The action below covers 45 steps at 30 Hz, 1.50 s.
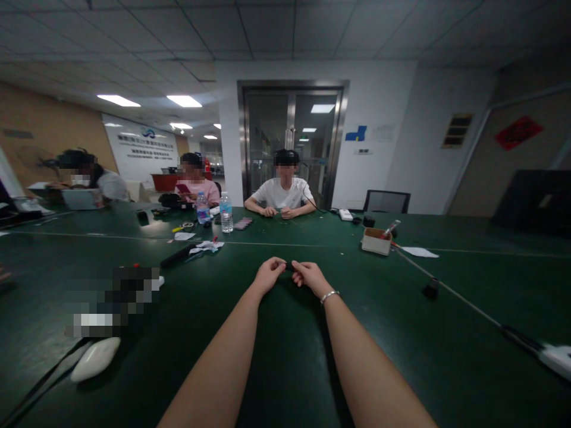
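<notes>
Both my arms reach forward over a dark green table (pixel 285 356). Between my fingertips is a small black object (pixel 289 266), too small and dark to name. My left hand (pixel 269 274) pinches its left end with thumb and fingers. From the other side, my right hand (pixel 310 277) grips the right end, its lower fingers curled. A silver bracelet (pixel 329 296) circles my right wrist. The object is held just above the tabletop, mostly covered by my fingers.
A person in white (pixel 285 193) sits opposite. Two water bottles (pixel 226 213) stand back left. On the right are a small cardboard box (pixel 376 242), a cable (pixel 464 303) and a black block (pixel 430 289). A white mouse (pixel 96 359) lies front left, near a black pouch (pixel 177 256).
</notes>
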Each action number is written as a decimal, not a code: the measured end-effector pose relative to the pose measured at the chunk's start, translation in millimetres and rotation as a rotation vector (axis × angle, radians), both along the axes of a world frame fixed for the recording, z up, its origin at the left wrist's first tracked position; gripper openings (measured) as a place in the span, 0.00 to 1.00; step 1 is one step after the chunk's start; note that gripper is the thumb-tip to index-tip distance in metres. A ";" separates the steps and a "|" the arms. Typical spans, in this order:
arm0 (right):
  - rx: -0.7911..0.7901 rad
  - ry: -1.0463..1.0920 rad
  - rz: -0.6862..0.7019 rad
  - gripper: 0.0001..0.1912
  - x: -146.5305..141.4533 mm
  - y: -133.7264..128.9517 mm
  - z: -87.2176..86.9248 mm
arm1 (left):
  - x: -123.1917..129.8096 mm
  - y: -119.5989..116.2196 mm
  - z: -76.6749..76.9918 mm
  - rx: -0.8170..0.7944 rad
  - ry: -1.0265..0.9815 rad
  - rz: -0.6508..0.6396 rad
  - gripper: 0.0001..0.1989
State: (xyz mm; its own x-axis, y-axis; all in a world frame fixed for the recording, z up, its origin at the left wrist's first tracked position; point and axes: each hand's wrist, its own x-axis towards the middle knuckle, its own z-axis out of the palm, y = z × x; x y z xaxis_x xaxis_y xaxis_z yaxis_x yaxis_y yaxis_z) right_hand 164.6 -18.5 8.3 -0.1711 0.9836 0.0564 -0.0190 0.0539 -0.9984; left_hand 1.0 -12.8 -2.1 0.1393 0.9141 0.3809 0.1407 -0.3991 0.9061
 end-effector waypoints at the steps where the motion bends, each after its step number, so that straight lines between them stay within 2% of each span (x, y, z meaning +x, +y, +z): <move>1: -0.003 0.001 -0.007 0.16 -0.1 -0.5 0.5 | 0.1 -0.7 0.4 -0.008 -0.004 -0.001 0.12; 8: -0.013 0.003 -0.002 0.15 -0.2 0.1 0.0 | 2.2 -6.1 5.9 -0.024 0.034 0.040 0.12; 12: -0.007 0.018 -0.006 0.16 0.1 1.7 -1.9 | 2.8 -6.0 7.2 -0.101 0.074 0.073 0.16; 16: -0.010 0.024 0.008 0.15 0.3 1.8 -1.9 | 2.3 -2.3 5.3 -0.053 0.128 0.055 0.14; 20: -0.013 0.046 0.016 0.15 0.6 0.7 -1.4 | 1.8 1.1 3.3 -0.090 0.130 0.041 0.17; 24: 0.002 0.061 0.017 0.15 0.4 -0.6 -1.3 | 2.1 2.6 2.7 -0.069 0.105 0.017 0.15; 33: -0.007 0.091 0.014 0.14 0.4 1.4 -2.4 | 2.2 -0.7 4.6 -0.093 0.070 0.043 0.18; 37: -0.012 0.100 0.020 0.14 0.6 2.4 -2.7 | 2.2 -1.8 5.2 -0.049 0.059 0.039 0.15; 41: -0.029 0.101 0.015 0.13 0.2 0.7 -1.0 | 2.8 0.7 2.8 -0.082 0.059 0.026 0.18; 45: -0.026 0.099 0.007 0.12 0.2 -0.9 -0.1 | 2.5 3.2 1.1 -0.063 0.063 0.033 0.16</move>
